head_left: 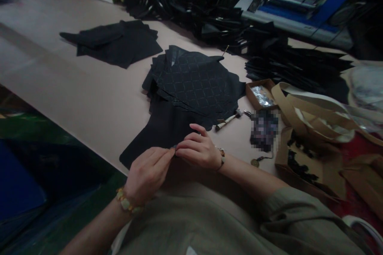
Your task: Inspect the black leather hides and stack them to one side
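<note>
Amid black sheets (194,75), strips (287,105), carton (283,151): left hand (149,173), right hand (199,149), fingers tight on small piece (175,149).

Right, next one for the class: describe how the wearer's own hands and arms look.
Both the left hand and right hand are gloveless. The left wrist wears a chunky amber and pale-green beaded bracelet; the right, a slimmer bracelet. An olive-green sleeve covers the upper right arm.
</note>
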A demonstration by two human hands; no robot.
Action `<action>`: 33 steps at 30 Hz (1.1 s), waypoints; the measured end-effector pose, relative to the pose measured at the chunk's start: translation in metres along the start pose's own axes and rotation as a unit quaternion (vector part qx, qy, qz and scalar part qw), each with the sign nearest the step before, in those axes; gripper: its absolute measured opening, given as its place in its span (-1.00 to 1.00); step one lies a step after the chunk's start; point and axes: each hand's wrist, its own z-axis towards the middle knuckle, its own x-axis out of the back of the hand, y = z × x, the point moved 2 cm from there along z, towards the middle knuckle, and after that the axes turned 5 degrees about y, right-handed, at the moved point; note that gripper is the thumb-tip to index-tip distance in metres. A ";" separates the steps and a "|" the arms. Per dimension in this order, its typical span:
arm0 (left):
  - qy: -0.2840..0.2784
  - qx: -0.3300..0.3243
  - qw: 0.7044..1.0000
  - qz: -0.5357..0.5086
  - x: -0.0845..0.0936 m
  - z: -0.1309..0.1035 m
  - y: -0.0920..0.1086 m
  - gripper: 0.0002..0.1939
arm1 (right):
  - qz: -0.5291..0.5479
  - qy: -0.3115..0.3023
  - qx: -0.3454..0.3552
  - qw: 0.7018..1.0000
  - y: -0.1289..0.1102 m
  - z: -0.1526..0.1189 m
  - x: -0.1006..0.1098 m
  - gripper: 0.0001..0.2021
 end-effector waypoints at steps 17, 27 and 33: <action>0.006 -0.141 0.990 -0.006 0.006 -0.003 -0.010 -0.76 | 0.082 -0.018 0.016 0.996 0.005 -0.003 -0.004 -0.85; 0.054 -0.114 0.992 0.020 0.003 -0.008 -0.018 -0.78 | 0.067 0.035 0.017 0.997 0.002 -0.006 0.000 -0.81; 0.060 -0.188 0.980 0.031 0.009 -0.002 -0.016 -0.76 | 0.071 0.044 0.015 0.996 0.002 -0.007 0.001 -0.82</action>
